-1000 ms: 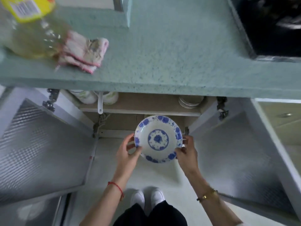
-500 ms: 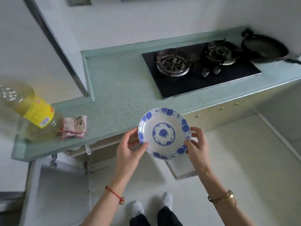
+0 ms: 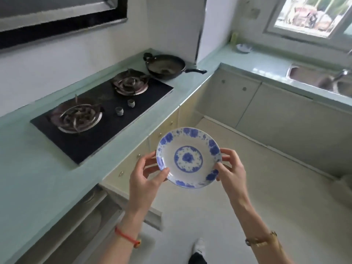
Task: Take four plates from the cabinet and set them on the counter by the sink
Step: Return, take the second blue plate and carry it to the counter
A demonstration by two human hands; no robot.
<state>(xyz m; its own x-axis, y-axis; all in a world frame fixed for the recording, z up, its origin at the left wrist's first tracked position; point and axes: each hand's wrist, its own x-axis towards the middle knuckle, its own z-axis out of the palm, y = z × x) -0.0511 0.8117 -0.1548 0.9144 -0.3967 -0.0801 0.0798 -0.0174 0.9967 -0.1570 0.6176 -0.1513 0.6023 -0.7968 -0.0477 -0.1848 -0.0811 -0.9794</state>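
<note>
- To our left runs a pale green speckled counter [image 3: 38, 168] with a black glass gas hob [image 3: 91, 141] set into it. A dark round pan with a long handle [image 3: 164, 66] sits beyond the burners.
- A steel sink [image 3: 312, 77] lies in the far counter at upper right, below a window [image 3: 312, 14], well apart from the plate.
- We see nothing between the plate and that counter but pale floor.
- A round white plate with blue flowers [image 3: 188, 158] is held in the air over the floor, just off the hob counter's edge, tilted towards us.
- Our left hand [image 3: 144, 180] pinches its left rim, thumb on top and fingers curled behind.
- Our right hand [image 3: 231, 172] pinches the right rim likewise, with its fingers slightly spread.
- The plate looks glossy and shallow, with a raised rim.
</note>
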